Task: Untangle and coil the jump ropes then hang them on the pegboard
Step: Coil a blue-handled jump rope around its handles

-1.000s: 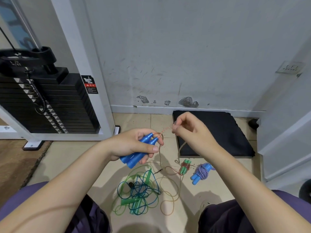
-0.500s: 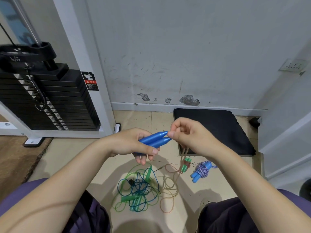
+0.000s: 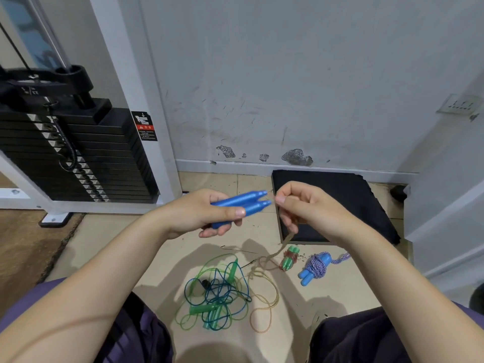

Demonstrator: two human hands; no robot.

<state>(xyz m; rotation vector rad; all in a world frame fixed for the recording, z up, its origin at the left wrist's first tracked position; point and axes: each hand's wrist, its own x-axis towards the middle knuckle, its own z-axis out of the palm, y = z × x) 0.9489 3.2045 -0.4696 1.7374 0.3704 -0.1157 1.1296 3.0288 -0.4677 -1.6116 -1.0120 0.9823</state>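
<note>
My left hand [image 3: 201, 214] grips two blue jump-rope handles [image 3: 246, 204] side by side, tips pointing right. My right hand [image 3: 306, 208] pinches the tan rope [image 3: 286, 239] just beside those tips; the rope hangs from my fist to loose loops on the floor [image 3: 262, 310]. Below lies a tangled pile of green and blue ropes with green handles [image 3: 217, 294]. A small bundle with green handles [image 3: 289, 259] and a coiled purple-white rope with blue handles [image 3: 315, 267] lie to the right. No pegboard is in view.
A black weight stack [image 3: 73, 158] in a white frame [image 3: 146, 113] stands at the left. A black mat [image 3: 340, 203] lies against the scuffed wall. A white door or panel [image 3: 450, 205] borders the right. My knees frame the tiled floor.
The blue handles swung from tilted up to nearly level. My right hand came in to the handle tips and now pinches the tan rope there, drawing it up.
</note>
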